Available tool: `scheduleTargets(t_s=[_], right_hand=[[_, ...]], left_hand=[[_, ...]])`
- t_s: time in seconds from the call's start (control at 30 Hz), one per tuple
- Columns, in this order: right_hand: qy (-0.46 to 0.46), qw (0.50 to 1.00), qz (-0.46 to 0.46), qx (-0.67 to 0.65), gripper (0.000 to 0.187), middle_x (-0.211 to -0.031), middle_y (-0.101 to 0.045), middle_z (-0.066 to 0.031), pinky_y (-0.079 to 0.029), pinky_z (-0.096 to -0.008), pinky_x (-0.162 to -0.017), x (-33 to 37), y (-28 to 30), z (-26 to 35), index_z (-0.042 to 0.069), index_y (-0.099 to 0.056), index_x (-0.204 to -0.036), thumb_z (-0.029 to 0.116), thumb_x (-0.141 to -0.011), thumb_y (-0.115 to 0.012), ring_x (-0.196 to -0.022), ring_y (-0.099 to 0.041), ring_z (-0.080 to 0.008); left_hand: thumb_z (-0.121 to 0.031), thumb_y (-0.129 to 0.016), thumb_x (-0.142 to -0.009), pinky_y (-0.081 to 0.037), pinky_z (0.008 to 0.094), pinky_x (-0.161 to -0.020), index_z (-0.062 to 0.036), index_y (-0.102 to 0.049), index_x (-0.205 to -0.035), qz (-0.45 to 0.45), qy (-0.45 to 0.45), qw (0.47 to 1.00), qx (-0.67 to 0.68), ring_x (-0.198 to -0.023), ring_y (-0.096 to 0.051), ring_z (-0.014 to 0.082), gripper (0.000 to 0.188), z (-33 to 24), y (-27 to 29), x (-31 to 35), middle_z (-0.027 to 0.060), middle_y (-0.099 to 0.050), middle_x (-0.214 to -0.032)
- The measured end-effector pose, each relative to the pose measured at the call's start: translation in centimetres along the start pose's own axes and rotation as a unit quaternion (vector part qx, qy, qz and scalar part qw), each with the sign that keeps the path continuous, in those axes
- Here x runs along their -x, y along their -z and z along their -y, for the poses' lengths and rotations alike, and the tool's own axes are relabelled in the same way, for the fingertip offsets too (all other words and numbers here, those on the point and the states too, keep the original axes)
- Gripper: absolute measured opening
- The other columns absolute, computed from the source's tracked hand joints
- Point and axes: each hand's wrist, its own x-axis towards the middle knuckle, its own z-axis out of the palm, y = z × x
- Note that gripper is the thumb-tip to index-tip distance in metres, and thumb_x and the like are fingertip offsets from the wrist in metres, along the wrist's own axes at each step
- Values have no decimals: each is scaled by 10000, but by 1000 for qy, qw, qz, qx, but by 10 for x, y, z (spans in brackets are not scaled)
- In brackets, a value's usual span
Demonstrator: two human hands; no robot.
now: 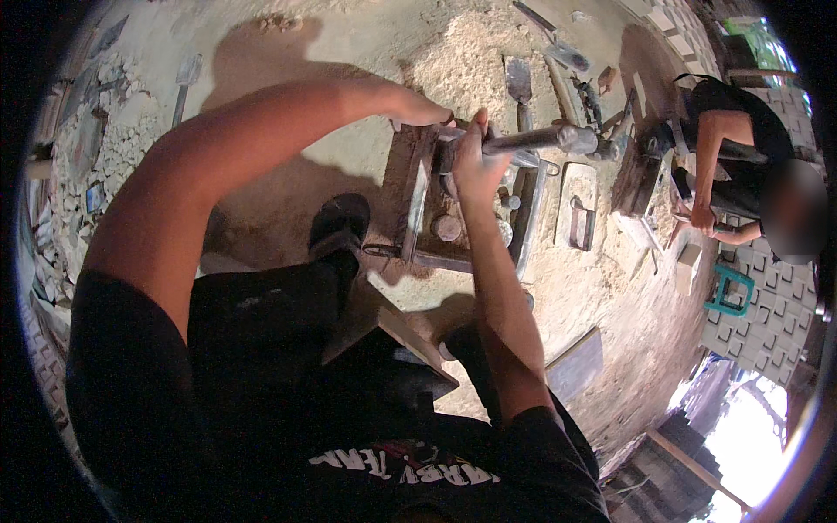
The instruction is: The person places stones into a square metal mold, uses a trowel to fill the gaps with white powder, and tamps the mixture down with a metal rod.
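Observation:
A rectangular box-like frame [410, 218] lies on the sandy floor in front of me, with several round pieces, such as a pale disc [447, 228], inside it. My right hand [478, 170] reaches over the frame, its fingers closed around a thick grey rod-shaped tool [532, 141] with a knobbed end pointing right. At the far side of the frame, my left hand [418, 107] bends down with its fingers together. What it grips there is hidden, though a dark edge shows beside the fingertips. My right forearm covers part of the frame's inside.
Beyond the frame lies a small shovel [518, 80] by loose sand. To the right are a pale tray [577, 205], a wooden block [641, 179] and a teal stool [731, 290]. Another person [737, 139] crouches at the far right. A grey board [575, 364] lies near my right arm.

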Motion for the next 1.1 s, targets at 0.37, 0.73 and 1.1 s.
scheduleTargets(t_s=[0.37, 0.73, 1.1], right_hand=[[153, 984, -87, 8, 394, -685, -513, -5, -322, -251, -493, -33, -1, 103, 33, -484, -737, 340, -983, -511, -583, -419, -70], [219, 970, -92, -43, 219, -564, -487, 12, -339, -201, -432, -39, 2, 54, 42, -506, -750, 118, -954, -527, -492, -447, -44], [112, 990, -59, 58, 77, -693, -580, -43, -444, -237, -548, -43, 35, 42, -41, -558, -831, -5, -842, -491, -599, -539, -100]], left_hand=[[-549, -274, -971, -373, 422, -1004, -154, -457, -1366, 14, -29, 999, 35, -1196, -481, 255, 588, 15, 2, -5, 101, -476, -1377], [-520, -236, -968, -378, 472, -1014, -194, -323, -1453, 22, -23, 999, -23, -1268, -436, 322, 591, 4, 4, -5, 140, -340, -1480], [-480, -224, -989, -416, 403, -917, -98, -420, -1373, 10, -23, 999, -24, -902, -576, 271, 576, 5, 1, 1, 137, -583, -1139]])
